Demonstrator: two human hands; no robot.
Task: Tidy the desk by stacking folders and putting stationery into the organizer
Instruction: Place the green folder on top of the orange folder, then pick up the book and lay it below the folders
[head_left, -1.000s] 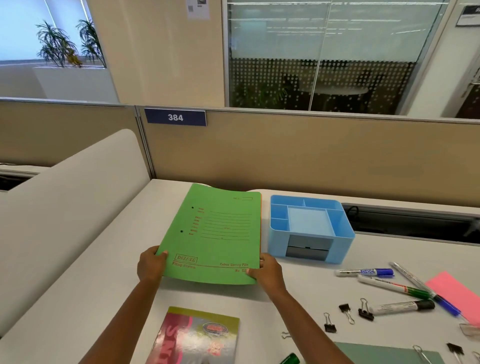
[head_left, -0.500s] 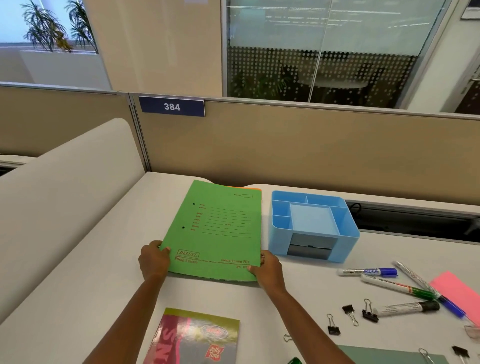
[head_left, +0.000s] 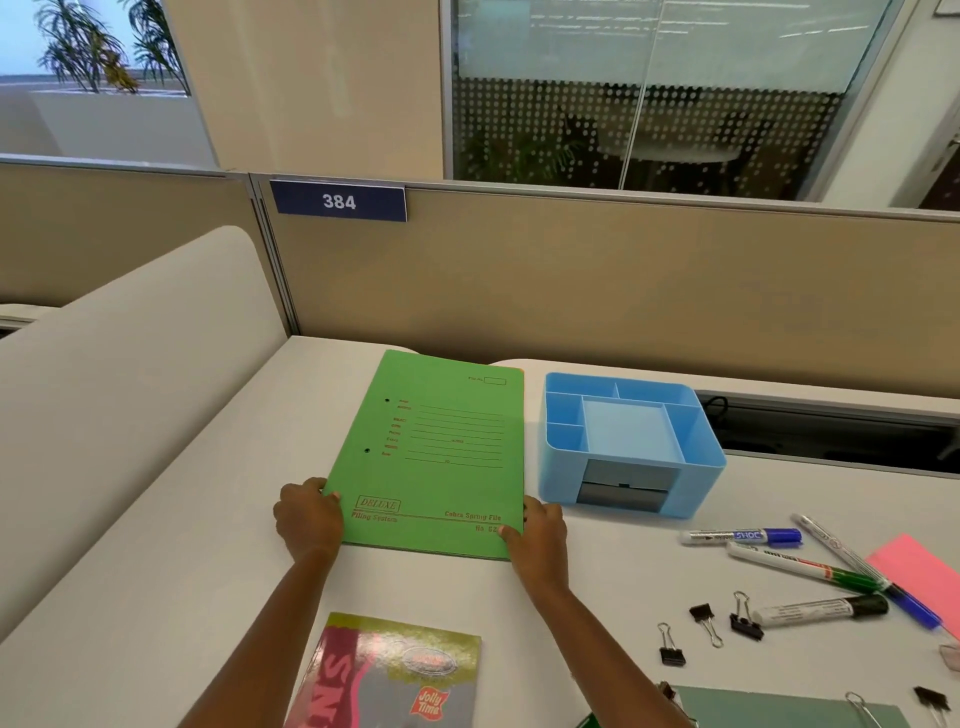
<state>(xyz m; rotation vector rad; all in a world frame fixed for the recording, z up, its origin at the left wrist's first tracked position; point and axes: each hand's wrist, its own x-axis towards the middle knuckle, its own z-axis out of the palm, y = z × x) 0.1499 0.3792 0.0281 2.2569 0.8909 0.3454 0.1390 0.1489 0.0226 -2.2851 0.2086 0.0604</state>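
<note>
White desk (head_left: 623, 561) fronts a beige partition (head_left: 623, 291).

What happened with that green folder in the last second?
The green folder sank from a slight lift to lie flat, left of the organizer. The left hand and right hand still grip its near corners; nothing was let go. The organizer, markers and clips stayed put.
</note>
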